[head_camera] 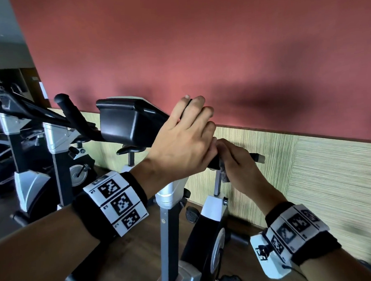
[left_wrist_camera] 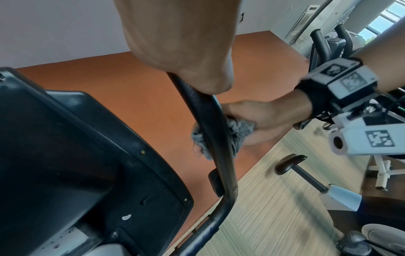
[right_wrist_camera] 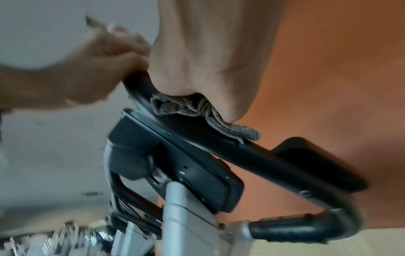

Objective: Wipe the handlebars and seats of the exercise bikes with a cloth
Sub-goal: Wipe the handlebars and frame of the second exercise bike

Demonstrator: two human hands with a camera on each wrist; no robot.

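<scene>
Two hands on one bar, from where I'm watching. From the head view, my left hand (head_camera: 181, 138) sits on the black padded handlebar (head_camera: 254, 156) right beside the black plastic console housing (head_camera: 127, 122), fingers (head_camera: 199, 104) draped over the top of the bar — bracing the bike, I'd say, so it doesn't rock. My right hand (head_camera: 240, 169) is just next to it, closed round the same bar with the grey fluffy cloth (head_camera: 224, 170) bunched underneath, a corner dangling. A black saddle (head_camera: 130, 148) waits behind, untouched as far as I can judge.

Over to the left wrist view: the cloth (left_wrist_camera: 238, 131) is wrapped round the curved bar (left_wrist_camera: 217, 138), pinched there by the right hand (left_wrist_camera: 263, 117); that wrap should clean the whole circumference per stroke.

Right wrist view now, blurry: the cloth (right_wrist_camera: 197, 110) is squashed between palm and bar (right_wrist_camera: 263, 166), looking thick, soft, crumpled. The left hand (right_wrist_camera: 92, 72) is smeared; I cannot tell its finger state here.
</scene>
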